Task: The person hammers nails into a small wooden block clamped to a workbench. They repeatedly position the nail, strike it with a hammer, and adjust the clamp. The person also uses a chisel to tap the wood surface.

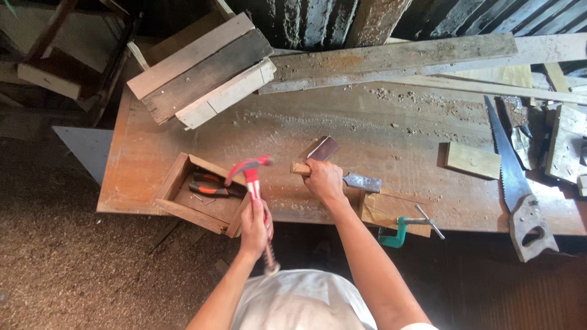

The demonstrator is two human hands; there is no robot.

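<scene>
Here a chisel is gripped by the right hand on the table, while a hammer is clenched by the left hand, raised beside it; a squarely aimed strike on the handle seems called for.

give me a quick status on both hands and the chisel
Left hand shut on red hammer, head raised. Right hand shut on wooden-handled chisel, blade at clamped wood block. Nothing between hammer and chisel handle.
</scene>
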